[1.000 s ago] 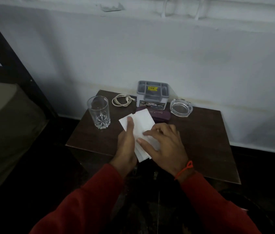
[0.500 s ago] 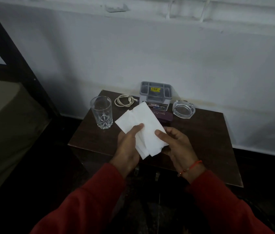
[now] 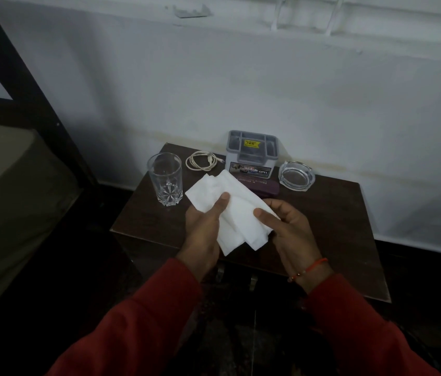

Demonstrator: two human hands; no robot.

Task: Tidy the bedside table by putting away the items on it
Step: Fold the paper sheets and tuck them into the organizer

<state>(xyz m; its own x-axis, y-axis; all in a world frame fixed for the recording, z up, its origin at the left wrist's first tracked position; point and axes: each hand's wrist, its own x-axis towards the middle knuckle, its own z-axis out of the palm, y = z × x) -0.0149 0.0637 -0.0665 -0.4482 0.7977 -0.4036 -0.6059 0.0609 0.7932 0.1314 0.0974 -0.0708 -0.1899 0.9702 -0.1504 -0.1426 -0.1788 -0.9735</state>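
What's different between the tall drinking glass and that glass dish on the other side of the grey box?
The drinking glass is tall and narrow, with a cut star pattern at its base; the glass dish is low, wide and plain, with notches in its thick rim. The drinking glass stands left of the grey box, beside a coiled cable; the glass dish sits to the right. Both are clear, look empty, and rest upright on the table.

Behind the items you see a white wall (image 3: 241,85), stained along its base, meeting a dark skirting board (image 3: 414,246). At your left stands a dark bed frame post (image 3: 24,74), slanting across the view, with a drab mattress (image 3: 10,185) beside it. Below lies a dark floor (image 3: 51,294).
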